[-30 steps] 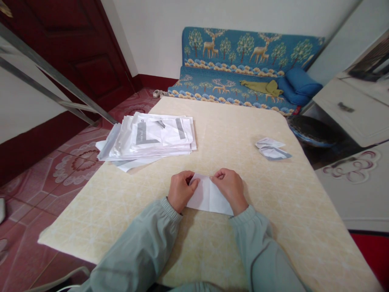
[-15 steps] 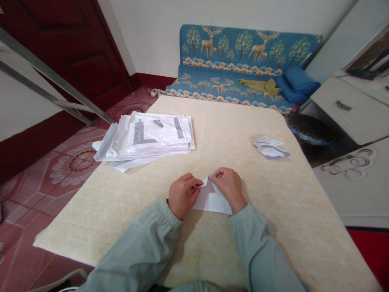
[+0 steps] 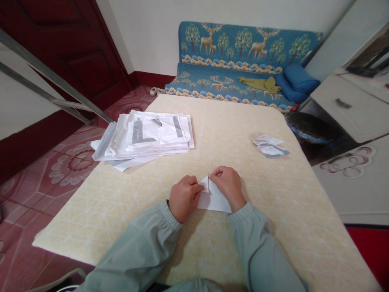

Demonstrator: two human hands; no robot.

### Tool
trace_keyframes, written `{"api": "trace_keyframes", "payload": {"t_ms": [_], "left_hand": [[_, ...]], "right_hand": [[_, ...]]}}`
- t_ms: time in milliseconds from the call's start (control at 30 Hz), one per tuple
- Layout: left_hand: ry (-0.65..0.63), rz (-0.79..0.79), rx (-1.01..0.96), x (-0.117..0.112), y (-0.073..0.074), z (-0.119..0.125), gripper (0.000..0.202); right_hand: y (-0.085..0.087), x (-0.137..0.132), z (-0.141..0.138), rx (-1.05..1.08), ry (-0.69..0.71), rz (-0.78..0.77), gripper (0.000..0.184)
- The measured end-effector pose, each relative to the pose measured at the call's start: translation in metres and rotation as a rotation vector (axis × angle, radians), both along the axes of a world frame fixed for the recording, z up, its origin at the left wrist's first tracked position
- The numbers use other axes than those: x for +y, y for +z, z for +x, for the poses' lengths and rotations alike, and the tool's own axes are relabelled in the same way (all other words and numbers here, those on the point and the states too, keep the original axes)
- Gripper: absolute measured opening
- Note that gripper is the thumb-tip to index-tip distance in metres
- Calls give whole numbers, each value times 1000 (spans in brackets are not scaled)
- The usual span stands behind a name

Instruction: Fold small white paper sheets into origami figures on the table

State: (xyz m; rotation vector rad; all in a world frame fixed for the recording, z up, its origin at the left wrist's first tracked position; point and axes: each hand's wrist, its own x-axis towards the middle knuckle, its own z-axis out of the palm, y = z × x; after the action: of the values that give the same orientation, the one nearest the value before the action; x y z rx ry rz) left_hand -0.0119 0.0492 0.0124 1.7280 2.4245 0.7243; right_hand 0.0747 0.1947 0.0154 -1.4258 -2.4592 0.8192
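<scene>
A white sheet of paper (image 3: 214, 201), folded to a peak at its far side, lies on the table in front of me. My left hand (image 3: 185, 198) is closed at the paper's left side, its fingers pressing a folded-over flap. At the peak, my right hand (image 3: 227, 184) pinches the paper between thumb and forefinger. A fold line runs down from the peak between the two hands. Parts of the sheet's left and right sides are hidden under my hands.
A stack of printed papers and plastic sleeves (image 3: 146, 136) lies at the table's left. Folded paper pieces (image 3: 270, 146) rest on the right. Beyond the cream-covered table (image 3: 231, 117) stands a blue deer-patterned sofa (image 3: 231, 44); a white cabinet (image 3: 343, 109) is at the right.
My left hand has turned and pressed the paper's left flap down flatter. The right hand stays pinched at the peak. The view has shifted very slightly.
</scene>
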Motion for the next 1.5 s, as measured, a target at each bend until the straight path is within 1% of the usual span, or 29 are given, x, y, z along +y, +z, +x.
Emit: {"api": "trace_keyframes", "payload": {"t_ms": [133,333,567,733,833,967,1133,1267,1367,1500], "left_hand": [[-24,-16,4,-3,0,-1,25],[-18,-19,-17,-5,1,0,28],[10,83,-148,-4,-4,-5,33],[-1,-23,19,-6,-1,-1,27],[20,-59,75,-6,1,3,26],[30,-56,124,-7,1,7,25],[-15,-64,173,-10,6,12,23],[-55,-40,179,-13,10,22,20],[-104,-16,157,-13,6,30,25],[-83,-41,185,-11,-2,36,34]], "right_hand": [[-1,0,0,1,0,14,10],[-2,0,1,28,17,23,9],[0,0,1,19,10,28,10],[-3,0,1,27,8,51,10],[-4,0,2,28,8,55,11],[-4,0,2,29,15,47,11],[-4,-1,2,34,20,45,11],[-3,-1,2,22,20,50,11],[-1,-2,1,13,18,42,12],[-1,-1,2,19,17,44,12]]}}
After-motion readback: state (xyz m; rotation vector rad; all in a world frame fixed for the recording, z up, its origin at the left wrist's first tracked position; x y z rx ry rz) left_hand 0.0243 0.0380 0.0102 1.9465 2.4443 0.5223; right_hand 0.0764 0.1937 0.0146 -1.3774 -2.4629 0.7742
